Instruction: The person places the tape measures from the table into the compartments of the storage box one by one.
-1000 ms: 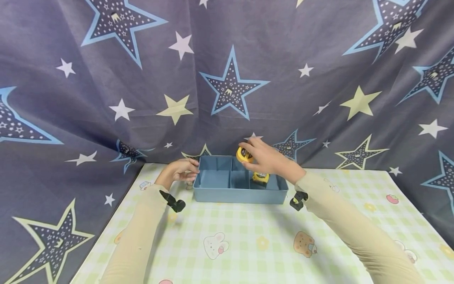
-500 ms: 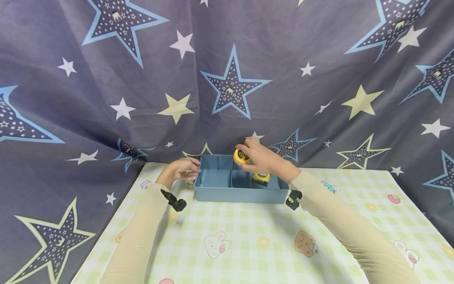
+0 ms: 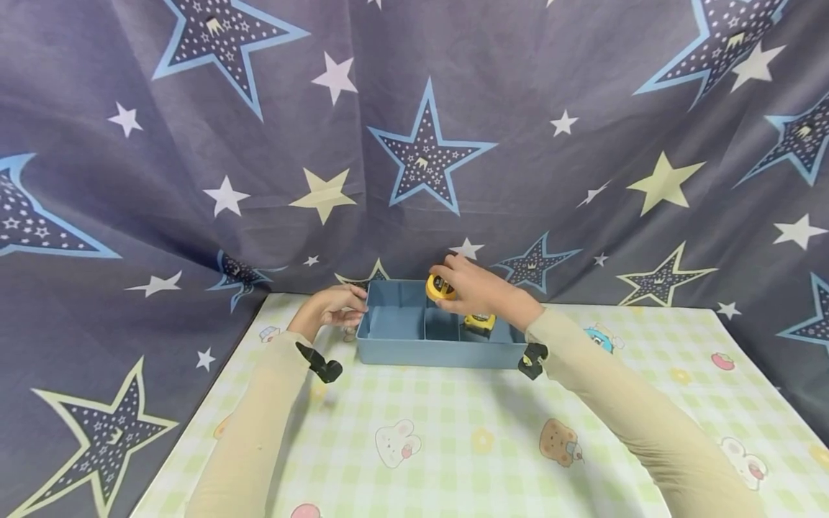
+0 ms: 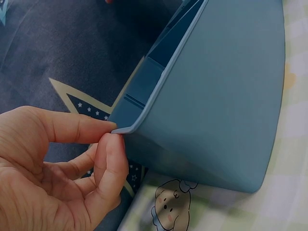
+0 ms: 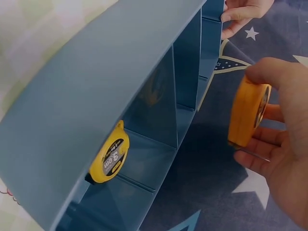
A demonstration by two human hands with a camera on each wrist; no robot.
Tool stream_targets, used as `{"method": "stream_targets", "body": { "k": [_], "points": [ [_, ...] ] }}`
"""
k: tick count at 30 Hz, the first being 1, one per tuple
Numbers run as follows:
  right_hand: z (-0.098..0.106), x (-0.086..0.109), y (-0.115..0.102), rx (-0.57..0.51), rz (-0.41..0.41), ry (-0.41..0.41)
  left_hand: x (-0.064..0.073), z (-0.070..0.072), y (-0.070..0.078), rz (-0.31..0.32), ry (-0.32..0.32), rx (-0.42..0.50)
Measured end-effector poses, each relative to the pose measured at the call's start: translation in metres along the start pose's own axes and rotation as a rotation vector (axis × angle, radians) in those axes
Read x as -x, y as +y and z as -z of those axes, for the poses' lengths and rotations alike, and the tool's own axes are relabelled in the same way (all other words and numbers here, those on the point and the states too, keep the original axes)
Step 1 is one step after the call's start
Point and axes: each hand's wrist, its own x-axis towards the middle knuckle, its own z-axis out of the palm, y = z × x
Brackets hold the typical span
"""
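A blue-grey divided box stands at the back of the table. My left hand pinches the rim at its left end between thumb and fingers, plain in the left wrist view, where the hand shows up close. Above the middle compartment, my right hand grips a yellow tape measure, raised over the box. The right wrist view shows this tape measure from its edge, between thumb and fingers. A second yellow-and-black tape measure lies inside the right compartment, marked 3.0m in the right wrist view.
Two thin dividers split the box. The left compartment shows a bare floor. A dark starry curtain hangs right behind it. The checked tablecloth with printed animals spreads in front.
My right hand has shifted slightly left with the tape measure, mostly in the first half second. The left hand keeps its pinch on the box rim. The whole head view drifts slightly.
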Motion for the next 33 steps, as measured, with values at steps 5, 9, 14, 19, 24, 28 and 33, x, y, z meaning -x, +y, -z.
{"method": "stream_targets", "body": {
  "k": [5, 9, 14, 19, 24, 28, 33],
  "points": [
    [0.003, -0.003, -0.002, 0.010, -0.007, -0.027, 0.001, 0.000, 0.001, 0.002, 0.005, 0.000],
    [0.003, -0.006, -0.001, 0.021, -0.021, -0.059, 0.001, -0.001, 0.001, 0.006, 0.018, 0.003],
    [-0.004, -0.007, 0.000, 0.039, -0.036, -0.101, 0.003, -0.001, 0.002, -0.001, 0.026, 0.005],
    [-0.012, -0.007, 0.000, 0.071, -0.018, -0.094, 0.004, -0.003, 0.002, 0.000, 0.026, 0.001],
    [-0.017, -0.006, -0.002, 0.082, 0.000, -0.082, 0.004, -0.004, 0.002, 0.004, 0.025, 0.009],
    [-0.021, -0.007, -0.003, 0.070, -0.001, -0.084, 0.006, -0.004, 0.002, 0.007, 0.034, 0.011],
    [-0.026, -0.008, -0.004, 0.068, -0.015, -0.107, 0.006, -0.005, 0.002, 0.005, 0.036, 0.009]
  ]
}}
